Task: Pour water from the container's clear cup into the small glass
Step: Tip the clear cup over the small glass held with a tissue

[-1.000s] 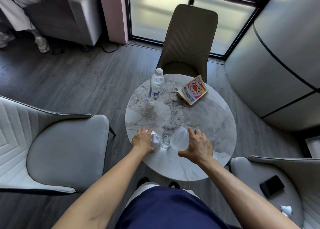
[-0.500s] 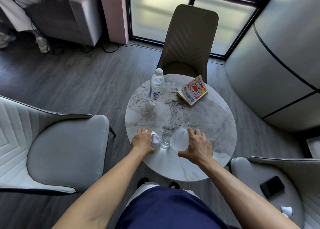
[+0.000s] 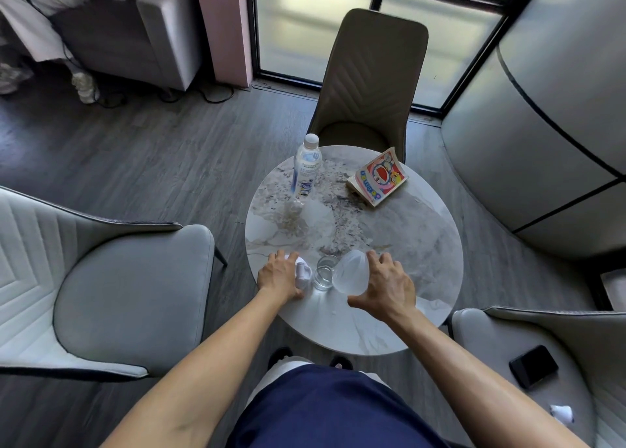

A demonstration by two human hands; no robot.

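Observation:
A small clear glass [image 3: 324,273] stands near the front edge of the round marble table [image 3: 423,244], with some water in it. My right hand [image 3: 388,286] grips the clear plastic cup [image 3: 350,276], tipped leftward with its rim over the glass. Left of the glass, my left hand [image 3: 278,276] rests on a white container part [image 3: 302,273], partly hiding it.
A water bottle [image 3: 306,169] stands at the table's far left, a comic book [image 3: 381,176] lies at the far right. Grey chairs flank the table and a brown chair stands behind it. A black phone [image 3: 533,366] lies on the right chair's seat.
The cup stays tipped over the glass; both hands hold nearly the same positions.

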